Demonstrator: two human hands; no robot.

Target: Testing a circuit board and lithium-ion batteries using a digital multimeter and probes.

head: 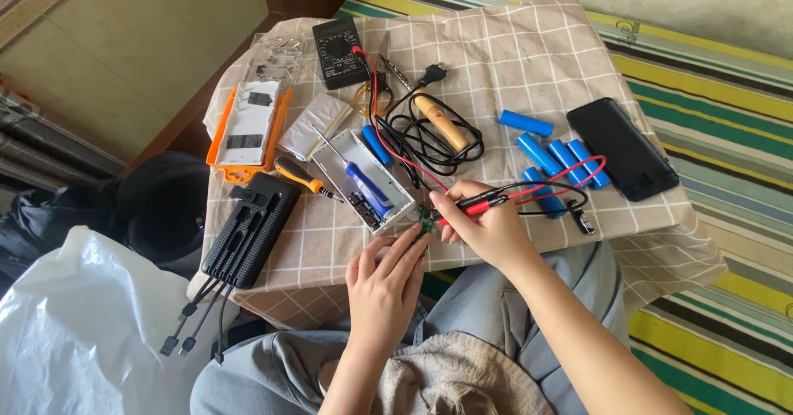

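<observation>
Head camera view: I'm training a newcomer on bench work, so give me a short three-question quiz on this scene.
1. True or false: the right hand holds the red probe.
2. Which does the left hand pinch? A) small green circuit board B) soldering iron C) black phone
3. Fill in: the loose cylindrical cells are ____ in colour.

Key: 1 true; 2 A; 3 blue.

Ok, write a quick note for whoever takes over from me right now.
Left hand: pinches the small green circuit board at the table edge.
Right hand: holds the red probe and black probe tips on the board.
Multimeter sits at the far side, leads attached. White case lies open; blue cells loose to the right.
Done: case opened, board out. Left: reading not visible; nothing reassembled.
</observation>
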